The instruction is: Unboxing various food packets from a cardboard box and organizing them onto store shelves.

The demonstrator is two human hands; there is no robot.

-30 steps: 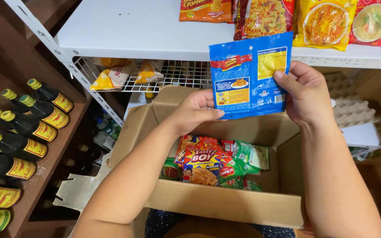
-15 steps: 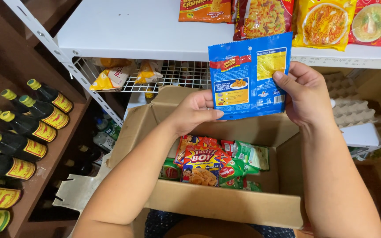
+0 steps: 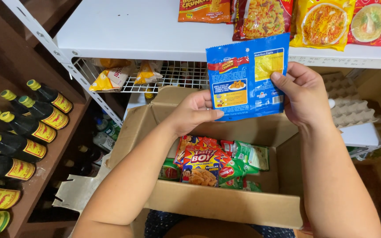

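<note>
the open cardboard box point(image 3: 225, 205) sits nearest, snack packets point(image 3: 208, 163) inside. above the box both hands grip a flat blue packet point(image 3: 245, 77) with yellow panels, left hand point(image 3: 195, 112) at its lower edge, right hand point(image 3: 303, 94) pinching its side. beyond the box, a white shelf point(image 3: 142, 31).

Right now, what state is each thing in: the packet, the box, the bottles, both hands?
Blue packet: sealed, held upright above the box, back side facing the camera.
Cardboard box: flaps open, partly filled with snack packs.
Bottles: capped, lying on the brown shelf.
Left hand: gripping the packet's lower left edge.
Right hand: gripping the packet's right edge.
</note>
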